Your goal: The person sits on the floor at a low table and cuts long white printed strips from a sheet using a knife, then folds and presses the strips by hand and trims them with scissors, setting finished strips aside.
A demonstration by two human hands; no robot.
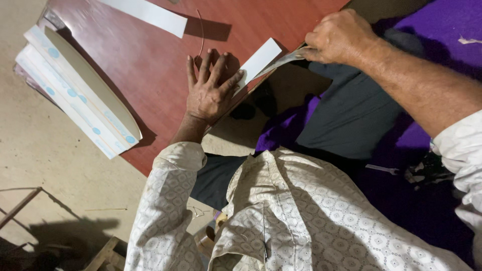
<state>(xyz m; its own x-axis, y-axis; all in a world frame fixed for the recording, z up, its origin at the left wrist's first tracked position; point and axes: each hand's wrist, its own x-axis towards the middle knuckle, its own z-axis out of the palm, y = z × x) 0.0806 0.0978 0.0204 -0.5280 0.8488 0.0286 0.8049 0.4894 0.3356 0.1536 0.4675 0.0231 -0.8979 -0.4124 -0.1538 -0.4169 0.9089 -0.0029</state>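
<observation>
Pressing flat on a reddish-brown board [150,65], the left hand [208,93] lies palm down with its fingers [192,68] spread wide, the fingertips pointing away from the body and the thumb reaching toward a white strip [260,60] that lies at the board's near edge; the thumb tip seems to touch the strip's lower end, though I cannot tell for certain. Further right, the right hand [339,36] is curled into a loose fist, its fingers pressed together and pinching the far end of a thin pale sheet [281,61] that runs from under the white strip up into the grip, bending slightly as it goes. A second long white strip [145,14] lies apart near the top edge of the board, and a thin wire-like line [202,32] curves across the board just above the left hand. At the left edge of the board, a stack of long white panels with pale blue round marks [80,95] rests partly on the board and partly over the concrete floor [45,165]. The person wears a cream patterned shirt [301,216] and dark trousers [346,110], seated on purple cloth [442,30]. Wooden pieces [20,203] lie in shadow at the lower left of the floor
</observation>
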